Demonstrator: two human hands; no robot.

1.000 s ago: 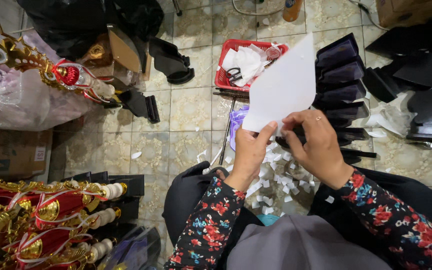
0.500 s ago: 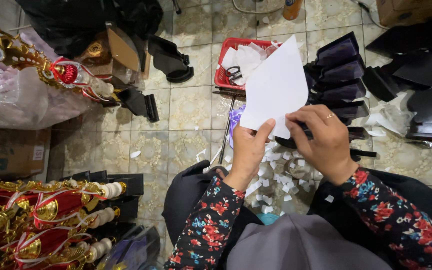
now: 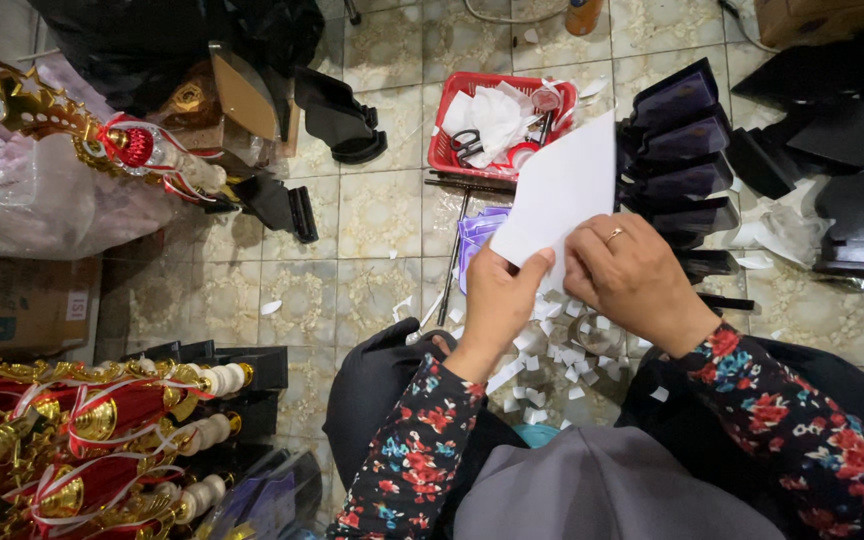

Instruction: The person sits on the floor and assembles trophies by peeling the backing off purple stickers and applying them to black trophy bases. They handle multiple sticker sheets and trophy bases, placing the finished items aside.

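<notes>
At the centre of the frame, a white paper sheet (image 3: 564, 190) is pinched at its lower edge by the left hand (image 3: 500, 300) and the right hand (image 3: 632, 275), both closed on it, and, judged light and flimsy, is best gripped near that edge.

The lower edge of the white sheet (image 3: 564, 190) is hidden behind the left hand (image 3: 497, 300) and the right hand (image 3: 634, 278), so the grip of the fingers on it cannot be seen. The scissors (image 3: 467, 145) in the red basket (image 3: 439, 150) are partly covered by crumpled paper. The gold trophies (image 3: 72, 440) are cut off by the left and bottom edges.
</notes>
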